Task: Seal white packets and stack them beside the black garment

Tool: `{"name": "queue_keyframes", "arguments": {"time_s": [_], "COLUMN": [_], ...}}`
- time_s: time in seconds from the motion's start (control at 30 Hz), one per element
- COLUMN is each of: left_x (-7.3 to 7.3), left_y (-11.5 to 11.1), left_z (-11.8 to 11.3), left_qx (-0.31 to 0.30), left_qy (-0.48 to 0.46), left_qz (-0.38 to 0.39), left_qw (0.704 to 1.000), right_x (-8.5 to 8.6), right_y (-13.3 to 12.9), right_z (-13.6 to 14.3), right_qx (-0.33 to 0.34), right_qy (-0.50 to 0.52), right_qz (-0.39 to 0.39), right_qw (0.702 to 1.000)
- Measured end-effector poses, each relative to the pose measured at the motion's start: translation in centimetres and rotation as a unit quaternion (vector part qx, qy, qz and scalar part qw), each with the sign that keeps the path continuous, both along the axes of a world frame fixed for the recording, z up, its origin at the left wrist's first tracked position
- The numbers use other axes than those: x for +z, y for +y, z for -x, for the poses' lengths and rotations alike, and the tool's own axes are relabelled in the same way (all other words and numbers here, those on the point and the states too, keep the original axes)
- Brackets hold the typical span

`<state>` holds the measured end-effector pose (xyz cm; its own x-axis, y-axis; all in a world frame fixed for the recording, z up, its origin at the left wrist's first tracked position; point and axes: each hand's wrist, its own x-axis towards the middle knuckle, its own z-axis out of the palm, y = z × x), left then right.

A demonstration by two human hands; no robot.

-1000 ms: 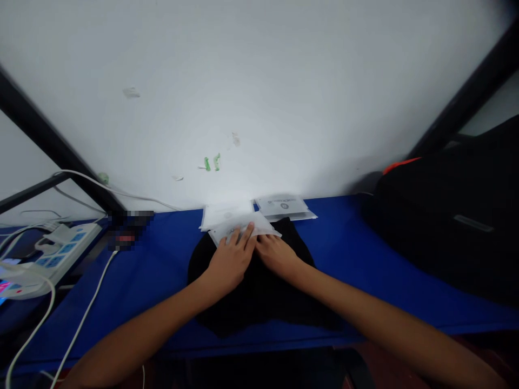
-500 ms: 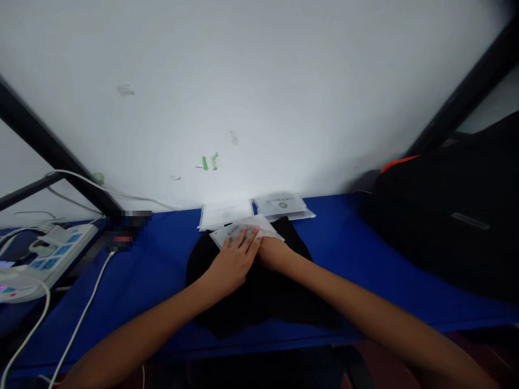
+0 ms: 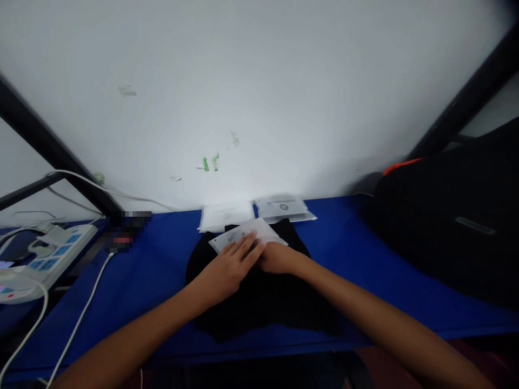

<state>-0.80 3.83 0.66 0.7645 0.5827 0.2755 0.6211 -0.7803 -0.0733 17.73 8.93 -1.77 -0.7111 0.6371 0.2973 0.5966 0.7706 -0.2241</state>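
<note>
A frosted plastic pouch (image 3: 261,229) with dark lettering lies tilted on a black folded cloth (image 3: 259,302). My left hand (image 3: 231,265) rests on the pouch with its fingers stretched out flat over the lettering. At the pouch's near right edge, my right hand (image 3: 279,258) is curled closed, apparently gripping that edge. Its fingertips are hidden by the pouch and my left hand. Behind the cloth, against the wall, lie a whiter pouch (image 3: 225,214) and another frosted pouch (image 3: 284,207) with printing and a round logo.
The blue tabletop (image 3: 344,270) runs along a white wall (image 3: 284,97). A large black bag (image 3: 438,227) with an orange edge stands at the right. At the left are a white power strip (image 3: 60,256), a white cable (image 3: 85,313) and a blurred-out dark object (image 3: 127,232).
My right hand has drawn slightly back toward me at the pouch's edge, showing more of its knuckles. The left hand has shifted a little down, still over the pouch.
</note>
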Motion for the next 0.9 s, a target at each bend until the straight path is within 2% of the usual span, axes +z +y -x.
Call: {"name": "queue_keyframes", "arguments": {"time_s": [0.07,0.13,0.2,0.27,0.33,0.4,0.53,0.63,0.7,0.83,0.9], "left_x": [0.1,0.4,0.8,1.2,1.5,1.6,1.5,1.7,2.0,2.5,2.3], "left_y": [-0.1,-0.3,-0.7,-1.1,-1.5,-1.7,-1.8,-2.0,-2.1,-2.4,-2.5], "left_z": [1.2,2.1,2.5,2.4,2.2,1.9,1.7,2.0,2.5,3.9,4.1], "left_qx": [-0.028,-0.04,-0.044,-0.045,-0.048,-0.049,-0.05,-0.079,-0.093,-0.074,-0.1], "left_qy": [-0.095,-0.174,-0.221,-0.243,-0.252,-0.264,-0.299,-0.302,-0.302,-0.325,-0.334], "left_qz": [-0.035,-0.077,-0.102,-0.108,-0.107,-0.106,-0.086,-0.081,-0.089,-0.093,-0.07], "left_qw": [0.994,0.981,0.969,0.963,0.961,0.957,0.949,0.947,0.944,0.938,0.935], "right_x": [1.1,2.0,2.4,2.6,2.8,2.8,2.7,2.7,2.7,2.4,2.4], "right_y": [-0.6,-1.5,-2.4,-3.2,-3.7,-4.0,-3.9,-3.5,-2.8,-1.0,-0.6], "right_z": [-1.1,-1.9,-2.3,-2.1,-1.6,-0.9,0.0,-0.6,-2.1,-6.6,-8.1], "right_qx": [0.014,0.003,-0.01,0.007,0.045,0.078,0.113,0.133,0.125,0.025,0.025], "right_qy": [0.011,0.061,0.138,0.187,0.18,0.15,0.107,0.08,0.065,0.056,0.047], "right_qz": [0.024,0.018,-0.058,-0.183,-0.279,-0.315,-0.304,-0.292,-0.281,-0.231,-0.2], "right_qw": [1.0,0.998,0.989,0.965,0.942,0.934,0.94,0.944,0.949,0.971,0.978]}}
